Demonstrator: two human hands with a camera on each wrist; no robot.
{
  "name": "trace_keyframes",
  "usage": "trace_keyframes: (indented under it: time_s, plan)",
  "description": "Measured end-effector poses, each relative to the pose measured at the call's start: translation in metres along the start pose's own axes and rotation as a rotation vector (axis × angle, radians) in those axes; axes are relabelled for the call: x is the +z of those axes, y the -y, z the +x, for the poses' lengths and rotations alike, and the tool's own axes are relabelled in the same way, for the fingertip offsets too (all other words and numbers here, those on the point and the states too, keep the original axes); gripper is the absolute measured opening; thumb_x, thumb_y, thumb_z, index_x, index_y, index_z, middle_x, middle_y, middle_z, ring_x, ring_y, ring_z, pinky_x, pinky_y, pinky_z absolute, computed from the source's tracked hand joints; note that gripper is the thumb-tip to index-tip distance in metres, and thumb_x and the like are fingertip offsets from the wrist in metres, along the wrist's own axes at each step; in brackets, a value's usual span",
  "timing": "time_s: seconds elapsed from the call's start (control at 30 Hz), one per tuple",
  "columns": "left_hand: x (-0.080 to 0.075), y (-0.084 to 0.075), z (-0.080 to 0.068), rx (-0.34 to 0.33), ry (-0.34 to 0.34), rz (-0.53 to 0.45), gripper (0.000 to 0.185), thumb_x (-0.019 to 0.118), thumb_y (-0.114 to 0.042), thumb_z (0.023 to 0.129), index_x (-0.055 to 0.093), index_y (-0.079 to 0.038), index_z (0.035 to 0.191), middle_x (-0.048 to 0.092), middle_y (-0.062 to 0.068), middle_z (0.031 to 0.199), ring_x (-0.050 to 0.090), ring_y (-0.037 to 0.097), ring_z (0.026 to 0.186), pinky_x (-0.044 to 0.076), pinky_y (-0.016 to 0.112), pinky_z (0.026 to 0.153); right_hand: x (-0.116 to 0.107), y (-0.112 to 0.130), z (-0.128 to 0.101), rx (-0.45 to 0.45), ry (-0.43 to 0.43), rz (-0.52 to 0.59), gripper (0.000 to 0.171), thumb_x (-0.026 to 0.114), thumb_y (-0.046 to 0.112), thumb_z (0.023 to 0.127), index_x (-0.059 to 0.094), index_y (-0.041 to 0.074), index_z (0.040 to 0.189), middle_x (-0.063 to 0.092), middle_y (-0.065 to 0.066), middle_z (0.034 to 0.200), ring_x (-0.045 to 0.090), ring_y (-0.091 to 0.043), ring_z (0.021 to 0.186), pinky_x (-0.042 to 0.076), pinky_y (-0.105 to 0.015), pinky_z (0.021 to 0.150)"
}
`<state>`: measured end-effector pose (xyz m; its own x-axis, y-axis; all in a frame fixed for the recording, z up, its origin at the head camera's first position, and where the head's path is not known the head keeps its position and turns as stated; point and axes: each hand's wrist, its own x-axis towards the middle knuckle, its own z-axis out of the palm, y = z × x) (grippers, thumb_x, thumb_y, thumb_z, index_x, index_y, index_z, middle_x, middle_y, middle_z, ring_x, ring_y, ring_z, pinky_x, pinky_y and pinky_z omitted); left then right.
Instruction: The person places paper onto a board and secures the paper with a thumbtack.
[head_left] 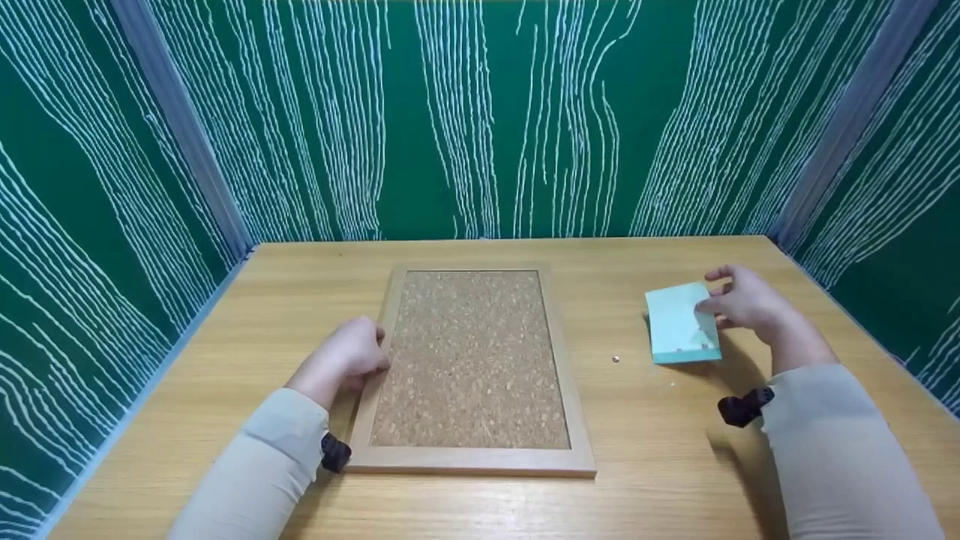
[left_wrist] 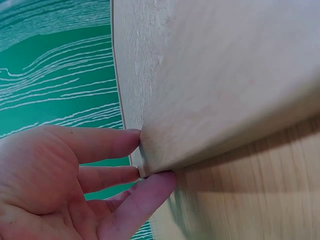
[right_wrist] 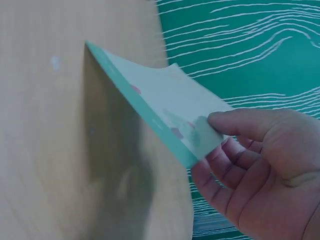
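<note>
The pale blue pad [head_left: 681, 324] sits on the right side of the wooden table [head_left: 645, 442], tipped up off the top. The right hand [head_left: 742, 300] pinches its far edge, thumb on top & fingers [right_wrist: 220, 170] under. A tiny pin [head_left: 616, 359] lies on the table just left of the pad. Mid table is the cork board [head_left: 471, 360] in its wood frame. The left hand [head_left: 352, 352] rests at the frame's left edge, fingers [left_wrist: 107, 145] bent, tips touching the frame, w/ no real grip that I can see. I think it's best to lift the pad slow, keep the pinch tight so it won't slip, & keep the board still.
</note>
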<state>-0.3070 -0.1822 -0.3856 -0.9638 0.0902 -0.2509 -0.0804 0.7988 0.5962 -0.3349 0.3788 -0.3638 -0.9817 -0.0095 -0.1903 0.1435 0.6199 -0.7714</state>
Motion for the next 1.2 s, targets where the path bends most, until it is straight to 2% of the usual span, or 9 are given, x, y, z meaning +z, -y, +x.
trace_keyframes:
  time_s: [0.13,0.3,0.43,0.5,0.57,0.73,0.97,1.2]
  plan:
    - [-0.001,0.0,0.0,-0.001,0.001,0.006,0.019,0.069,0.001,0.087,0.066,0.001,0.105,0.058,0.017,0.096,0.064,0.026,0.069,0.056,0.036,0.051,-0.003,0.007,-0.003,-0.036,-0.049,0.078,0.074,0.066,0.012,0.098,0.021,-0.002,0.154,0.038,-0.028,0.136,0.048,-0.036,0.114,0.057,-0.033,0.083]
    - [-0.002,-0.001,-0.001,0.009,0.007,0.012,0.023,0.068,0.0,0.088,0.067,0.002,0.111,0.06,0.018,0.099,0.064,0.026,0.069,0.056,0.037,0.051,-0.004,0.017,-0.003,-0.072,-0.109,0.197,0.072,0.067,0.008,0.098,0.023,0.0,0.154,0.042,-0.02,0.128,0.053,-0.026,0.107,0.057,-0.031,0.084]
    - [-0.002,-0.001,-0.001,0.037,0.002,0.039,0.023,0.067,0.001,0.087,0.067,0.003,0.11,0.061,0.019,0.099,0.065,0.025,0.066,0.056,0.037,0.051,0.0,0.029,-0.003,-0.107,-0.155,0.329,0.063,0.07,0.008,0.096,0.031,0.004,0.147,0.045,-0.014,0.12,0.06,-0.017,0.097,0.056,-0.03,0.086]
    - [-0.001,-0.001,0.0,0.045,-0.002,0.047,0.02,0.067,0.001,0.087,0.067,0.003,0.107,0.061,0.019,0.097,0.066,0.025,0.065,0.056,0.037,0.051,0.004,0.035,-0.002,-0.115,-0.175,0.375,0.058,0.071,0.01,0.096,0.036,0.006,0.142,0.047,-0.013,0.119,0.062,-0.015,0.096,0.056,-0.03,0.087]
    - [-0.001,0.0,0.0,0.043,-0.004,0.043,0.023,0.067,0.002,0.087,0.067,0.004,0.109,0.061,0.019,0.098,0.066,0.025,0.066,0.057,0.037,0.051,0.008,0.041,-0.002,-0.12,-0.184,0.418,0.056,0.073,0.011,0.095,0.039,0.008,0.14,0.047,-0.013,0.121,0.062,-0.016,0.098,0.055,-0.029,0.089]
    - [-0.001,0.0,0.001,0.032,0.006,0.037,0.033,0.068,0.001,0.088,0.065,0.004,0.121,0.061,0.02,0.102,0.067,0.025,0.068,0.057,0.037,0.052,0.021,0.057,-0.003,-0.118,-0.175,0.482,0.055,0.073,0.016,0.096,0.041,0.01,0.14,0.046,-0.012,0.125,0.059,-0.021,0.105,0.055,-0.029,0.089]
    - [-0.001,0.002,0.002,0.034,-0.001,0.041,0.018,0.068,0.001,0.087,0.065,0.003,0.104,0.059,0.018,0.096,0.065,0.026,0.069,0.056,0.036,0.051,0.043,0.08,0.001,-0.163,-0.121,0.561,0.051,0.074,0.01,0.094,0.045,0.009,0.136,0.051,-0.013,0.121,0.06,-0.022,0.103,0.056,-0.032,0.088]
    - [-0.002,0.002,0.001,0.038,0.004,0.031,0.022,0.067,0.001,0.086,0.066,0.003,0.108,0.059,0.018,0.096,0.064,0.026,0.07,0.055,0.034,0.051,0.071,0.102,0.005,-0.188,-0.076,0.587,0.055,0.073,0.001,0.091,0.044,0.006,0.137,0.053,-0.016,0.118,0.062,-0.025,0.1,0.056,-0.035,0.089]
